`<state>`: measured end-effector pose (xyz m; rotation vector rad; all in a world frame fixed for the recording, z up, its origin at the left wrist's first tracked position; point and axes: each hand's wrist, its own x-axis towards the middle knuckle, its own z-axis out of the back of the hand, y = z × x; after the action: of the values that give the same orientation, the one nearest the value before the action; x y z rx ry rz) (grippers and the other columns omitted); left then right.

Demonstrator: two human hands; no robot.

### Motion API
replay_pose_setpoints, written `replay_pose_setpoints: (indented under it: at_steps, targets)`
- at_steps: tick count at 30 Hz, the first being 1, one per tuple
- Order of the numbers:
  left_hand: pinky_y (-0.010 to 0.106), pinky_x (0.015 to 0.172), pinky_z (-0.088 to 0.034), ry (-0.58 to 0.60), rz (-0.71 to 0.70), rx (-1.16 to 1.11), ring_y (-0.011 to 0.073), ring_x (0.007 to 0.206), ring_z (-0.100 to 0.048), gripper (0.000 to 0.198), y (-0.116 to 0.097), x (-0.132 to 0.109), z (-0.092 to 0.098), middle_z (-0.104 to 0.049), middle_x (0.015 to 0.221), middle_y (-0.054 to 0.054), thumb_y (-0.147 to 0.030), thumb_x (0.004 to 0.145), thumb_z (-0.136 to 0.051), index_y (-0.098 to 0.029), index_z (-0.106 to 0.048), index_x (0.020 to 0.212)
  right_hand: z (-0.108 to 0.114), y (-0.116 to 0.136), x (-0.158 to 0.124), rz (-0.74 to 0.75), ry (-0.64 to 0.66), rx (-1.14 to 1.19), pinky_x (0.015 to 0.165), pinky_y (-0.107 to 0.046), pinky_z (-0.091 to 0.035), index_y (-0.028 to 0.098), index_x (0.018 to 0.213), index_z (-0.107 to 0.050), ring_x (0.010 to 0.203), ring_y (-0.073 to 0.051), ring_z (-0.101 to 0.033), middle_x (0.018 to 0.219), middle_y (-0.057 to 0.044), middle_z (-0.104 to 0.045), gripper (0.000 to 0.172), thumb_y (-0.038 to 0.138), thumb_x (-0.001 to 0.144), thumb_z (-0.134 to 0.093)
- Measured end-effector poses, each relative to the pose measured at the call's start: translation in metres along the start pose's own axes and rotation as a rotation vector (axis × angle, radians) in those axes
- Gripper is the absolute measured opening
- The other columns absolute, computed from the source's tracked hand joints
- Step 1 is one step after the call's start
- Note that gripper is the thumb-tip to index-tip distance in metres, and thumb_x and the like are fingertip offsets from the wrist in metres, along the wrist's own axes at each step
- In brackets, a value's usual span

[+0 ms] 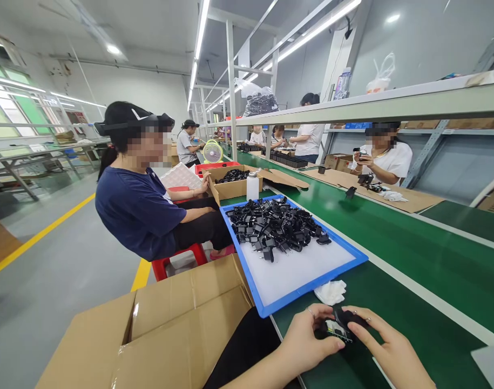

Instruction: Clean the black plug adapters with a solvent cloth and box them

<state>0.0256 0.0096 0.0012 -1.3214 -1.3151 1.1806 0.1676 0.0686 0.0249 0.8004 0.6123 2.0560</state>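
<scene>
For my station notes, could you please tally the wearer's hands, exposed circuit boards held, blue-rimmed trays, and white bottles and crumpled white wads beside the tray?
Left hand and right hand: 2
Exposed circuit board: 1
Blue-rimmed tray: 1
White bottle: 1
Crumpled white wad: 1
Total: 6

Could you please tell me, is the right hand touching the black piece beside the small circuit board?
Touching. The head view shows the right hand gripping one end of the black piece, with no visible gap.
</scene>
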Motion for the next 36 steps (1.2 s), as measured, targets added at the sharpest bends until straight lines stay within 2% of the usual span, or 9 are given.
replay_pose_setpoints:
  at_steps: [3,7,11,13,17,23,29,34,36]
  targets:
    - [0.03,0.076,-0.038,0.012,-0.014,0.12,0.0172,0.086,-0.05,0.047,-0.005,0.0,0.004,-0.054,0.097,0.008,-0.02,0.055,-0.062,-0.014,-0.049,0.1,0.003,0.005,0.002,0.087,0.06,-0.041,0.062,-0.021,-0.049,0.023,0.075,-0.062,0.072,-0.017,-0.059,0.079,-0.003,-0.063,0.029,0.045,0.066,-0.046]
    - [0.031,0.078,-0.036,0.008,-0.168,0.523,0.0197,0.089,-0.047,0.04,-0.021,-0.002,0.009,-0.056,0.093,0.005,-0.033,0.058,-0.059,-0.019,-0.055,0.095,0.003,0.01,0.001,0.203,0.121,-0.115,0.065,-0.024,-0.049,0.024,0.078,-0.063,0.073,-0.017,-0.058,0.078,-0.002,-0.063,0.025,0.04,0.068,-0.047]
    - [0.026,0.064,-0.038,0.088,-0.226,0.775,0.0164,0.07,-0.05,0.033,-0.034,-0.005,0.01,-0.057,0.081,0.004,-0.037,0.063,-0.052,-0.021,-0.057,0.091,0.005,0.012,0.001,0.175,0.201,-0.14,0.067,-0.025,-0.049,0.025,0.082,-0.062,0.076,-0.018,-0.058,0.082,-0.002,-0.063,0.023,0.032,0.068,-0.045]
    - [0.024,0.059,-0.037,0.091,-0.199,0.821,0.0147,0.064,-0.049,0.032,-0.036,-0.004,0.009,-0.056,0.079,0.003,-0.035,0.063,-0.052,-0.021,-0.056,0.092,0.005,0.012,0.001,0.122,0.207,-0.157,0.069,-0.026,-0.048,0.024,0.084,-0.061,0.079,-0.018,-0.057,0.086,-0.003,-0.062,0.025,0.03,0.066,-0.045]
    - [0.024,0.058,-0.037,0.08,-0.17,0.854,0.0156,0.065,-0.05,0.033,-0.037,-0.002,0.007,-0.056,0.08,0.004,-0.034,0.063,-0.052,-0.02,-0.056,0.093,0.006,0.011,0.001,0.031,0.201,-0.169,0.068,-0.025,-0.048,0.021,0.085,-0.061,0.078,-0.019,-0.058,0.087,-0.004,-0.062,0.028,0.031,0.062,-0.046]
    - [0.024,0.058,-0.036,0.076,-0.132,0.875,0.0157,0.065,-0.05,0.033,-0.037,-0.003,0.006,-0.057,0.075,0.003,-0.036,0.062,-0.053,-0.02,-0.057,0.091,0.006,0.018,-0.001,0.02,0.207,-0.117,0.065,-0.024,-0.048,0.023,0.079,-0.06,0.074,-0.018,-0.058,0.082,-0.001,-0.063,0.022,0.031,0.062,-0.047]
    - [0.024,0.057,-0.035,0.089,-0.138,0.941,0.0163,0.066,-0.051,0.033,-0.039,-0.004,0.005,-0.059,0.077,0.004,-0.039,0.064,-0.05,-0.021,-0.057,0.091,0.008,0.018,0.0,-0.042,0.285,-0.034,0.068,-0.026,-0.045,0.024,0.081,-0.059,0.08,-0.02,-0.056,0.086,-0.001,-0.062,0.023,0.029,0.063,-0.046]
    - [0.028,0.06,-0.036,0.061,0.026,1.065,0.0233,0.072,-0.053,0.027,-0.049,-0.001,-0.001,-0.062,0.076,0.007,-0.032,0.057,-0.059,-0.02,-0.062,0.081,0.011,0.023,0.0,-0.079,0.364,-0.025,0.065,-0.026,-0.043,0.024,0.076,-0.057,0.076,-0.019,-0.056,0.08,0.0,-0.061,0.017,0.025,0.064,-0.045]
    - [0.028,0.058,-0.036,0.061,0.04,1.092,0.0235,0.069,-0.054,0.025,-0.054,0.0,-0.002,-0.063,0.071,0.007,-0.03,0.055,-0.06,-0.02,-0.063,0.078,0.011,0.026,-0.001,-0.066,0.358,-0.05,0.062,-0.024,-0.043,0.024,0.072,-0.056,0.071,-0.018,-0.056,0.075,0.001,-0.061,0.015,0.022,0.063,-0.044]
